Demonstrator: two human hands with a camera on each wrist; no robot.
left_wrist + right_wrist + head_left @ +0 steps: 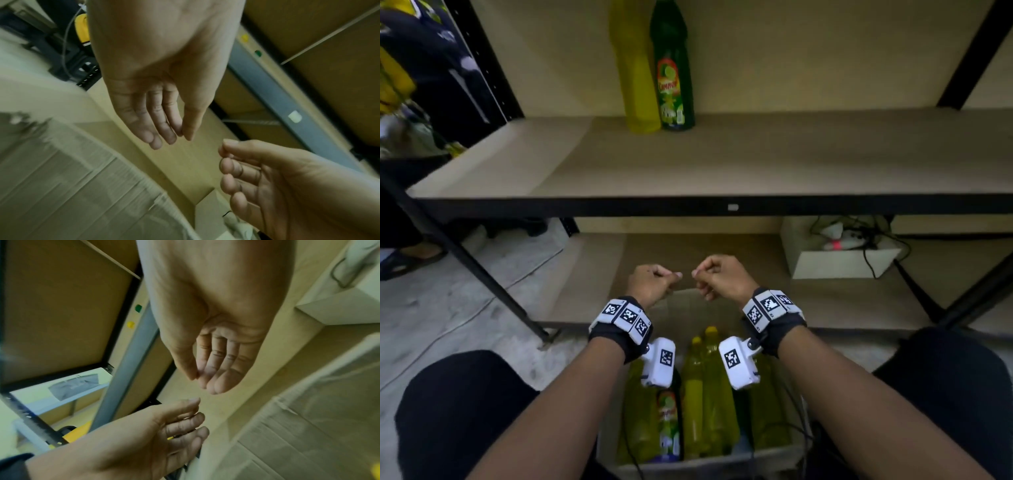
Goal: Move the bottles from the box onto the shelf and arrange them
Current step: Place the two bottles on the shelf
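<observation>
An open cardboard box sits between my knees, holding several yellow bottles and a green-labelled bottle. On the middle shelf, a yellow bottle and a green bottle stand upright side by side at the back. My left hand and right hand hover close together above the box's far end, in front of the lower shelf. In the wrist views, the left hand and right hand have loosely curled fingers and hold nothing.
A white box with cables sits on the lower shelf at right. Black shelf posts slant down at left and right. A sandalled foot stands on the floor at far left. My knees flank the box.
</observation>
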